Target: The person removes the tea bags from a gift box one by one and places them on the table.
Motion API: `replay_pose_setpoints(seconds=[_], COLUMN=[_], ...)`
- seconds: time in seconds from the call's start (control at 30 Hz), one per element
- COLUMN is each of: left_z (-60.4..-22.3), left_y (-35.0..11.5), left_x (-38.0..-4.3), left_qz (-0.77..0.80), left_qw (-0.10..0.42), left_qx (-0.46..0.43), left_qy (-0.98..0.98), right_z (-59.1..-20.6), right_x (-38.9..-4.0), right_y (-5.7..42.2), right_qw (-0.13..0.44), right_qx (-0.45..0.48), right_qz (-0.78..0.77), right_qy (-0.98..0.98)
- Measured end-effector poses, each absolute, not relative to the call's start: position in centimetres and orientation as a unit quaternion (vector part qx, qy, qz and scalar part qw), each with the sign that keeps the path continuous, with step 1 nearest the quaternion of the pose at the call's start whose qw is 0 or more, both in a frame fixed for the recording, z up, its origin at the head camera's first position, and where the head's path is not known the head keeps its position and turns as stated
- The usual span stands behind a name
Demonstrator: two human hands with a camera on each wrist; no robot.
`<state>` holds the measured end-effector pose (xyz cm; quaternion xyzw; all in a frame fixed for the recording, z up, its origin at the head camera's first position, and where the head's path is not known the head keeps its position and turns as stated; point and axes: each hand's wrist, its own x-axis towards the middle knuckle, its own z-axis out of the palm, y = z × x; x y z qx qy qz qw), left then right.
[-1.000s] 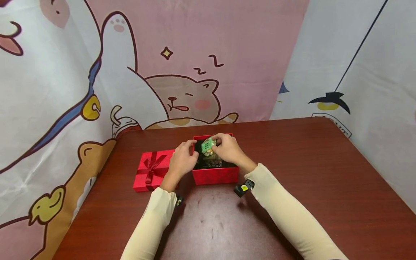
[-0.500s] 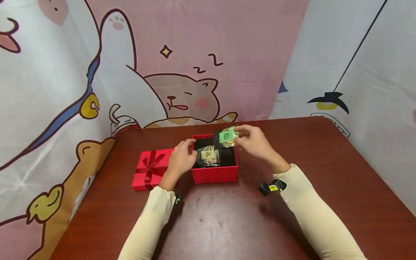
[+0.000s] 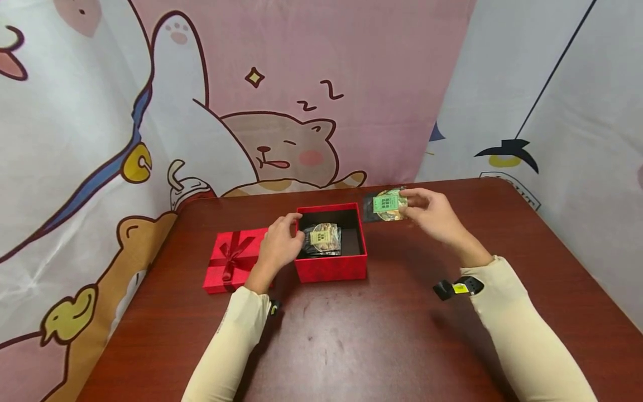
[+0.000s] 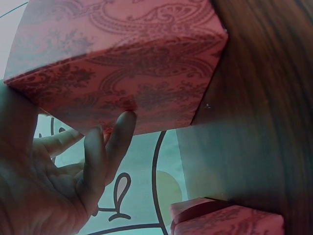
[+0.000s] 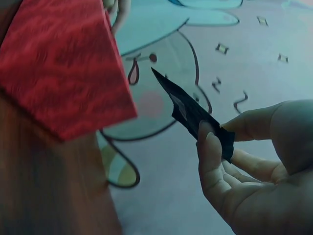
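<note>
On the worktop [image 3: 321, 335] the relaxed left hand [image 3: 280, 243] touches the red box [image 3: 331, 269] on its left, while the right hand [image 3: 432, 215], its grip narrowed on the green-labelled packet [image 3: 385, 204] to the box's right, had best pinch lightly to avoid creasing it

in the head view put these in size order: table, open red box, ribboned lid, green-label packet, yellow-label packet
Largest to smallest:
1. table
2. open red box
3. ribboned lid, partly covered by the left hand
4. green-label packet and yellow-label packet: too alike to rank
</note>
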<state>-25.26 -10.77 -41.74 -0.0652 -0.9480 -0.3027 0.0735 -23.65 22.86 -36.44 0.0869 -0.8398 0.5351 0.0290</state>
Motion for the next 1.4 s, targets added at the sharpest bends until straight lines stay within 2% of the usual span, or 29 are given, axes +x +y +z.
replay_pose_setpoints(seconds=[0.3, 0.67, 1.17, 1.4], left_z=[-41.9, -41.8, -41.8, -41.9], left_y=[-10.9, -10.8, -10.8, -10.8], left_x=[-25.3, -25.2, -25.4, -25.4], left_qz=[-0.301, -0.304, -0.306, -0.305], left_qw=[0.076, 0.072, 0.075, 0.075], left_qx=[-0.065, -0.063, -0.063, -0.06], left_qy=[-0.948, -0.948, -0.947, -0.948], right_z=[-39.9, -44.2, -45.4, -46.2], right_x=[-24.6, -25.8, -26.3, -26.4], right_y=[25.3, 25.5, 25.5, 25.8], right_qw=[0.02, -0.039, -0.062, -0.052], right_qx=[0.075, 0.066, 0.072, 0.077], right_qz=[0.518, 0.516, 0.496, 0.464], right_qy=[-0.852, -0.853, -0.863, -0.881])
